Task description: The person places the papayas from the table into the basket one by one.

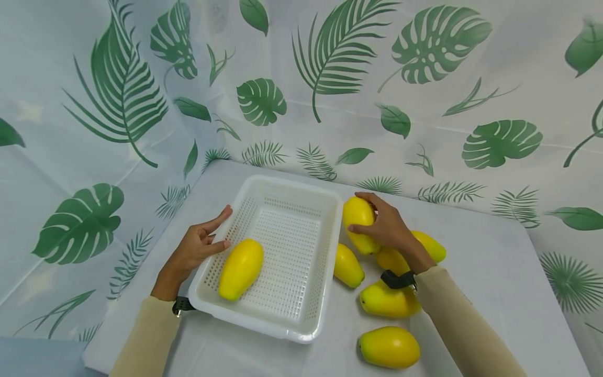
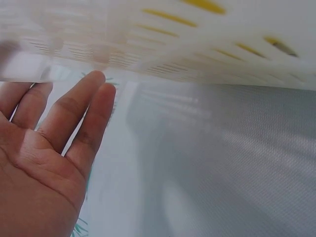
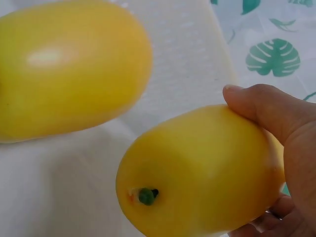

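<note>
A yellow papaya (image 1: 359,222) with a green stem end is gripped in my right hand (image 1: 388,222), just beyond the right rim of a white plastic basket (image 1: 335,220). In the right wrist view the thumb lies along one side of this papaya (image 3: 202,173), with fingers curled around the other. My left hand (image 1: 198,246) holds the basket's left rim, its thumb over the edge near another papaya (image 1: 241,269) lying inside. From the left wrist view, the fingers (image 2: 94,123) reach up to the outside of the slotted wall.
Several papayas lie right of the basket: one beside its wall (image 1: 348,266), one farther back (image 1: 428,246), one beneath the right wrist (image 1: 388,301) and one near the front (image 1: 390,347). A leaf-printed sheet (image 1: 330,136) hangs behind the white table (image 1: 490,262).
</note>
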{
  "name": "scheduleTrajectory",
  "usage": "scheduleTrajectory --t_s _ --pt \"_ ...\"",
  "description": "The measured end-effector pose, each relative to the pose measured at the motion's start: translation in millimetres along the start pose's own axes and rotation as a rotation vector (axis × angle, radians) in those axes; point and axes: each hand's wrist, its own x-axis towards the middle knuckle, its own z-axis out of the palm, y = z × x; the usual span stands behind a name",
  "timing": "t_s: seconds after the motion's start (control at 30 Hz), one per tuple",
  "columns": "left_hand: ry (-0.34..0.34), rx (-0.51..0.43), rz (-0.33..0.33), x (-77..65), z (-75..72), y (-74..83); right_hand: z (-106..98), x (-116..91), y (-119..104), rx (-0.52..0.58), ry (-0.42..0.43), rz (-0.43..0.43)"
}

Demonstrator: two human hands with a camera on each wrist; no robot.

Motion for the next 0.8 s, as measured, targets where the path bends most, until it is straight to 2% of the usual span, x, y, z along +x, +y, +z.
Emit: scheduleTrajectory --t_s 0.53,0.8 --pt "0.010 -0.002 -0.034 -0.1 0.1 3.2 -23.9 2.0 -28.9 0.032 0.064 -0.063" --pt "0.004 -0.009 -0.020 -0.7 0.3 3.7 -28.2 5.2 -40.4 0.043 0.064 -0.090"
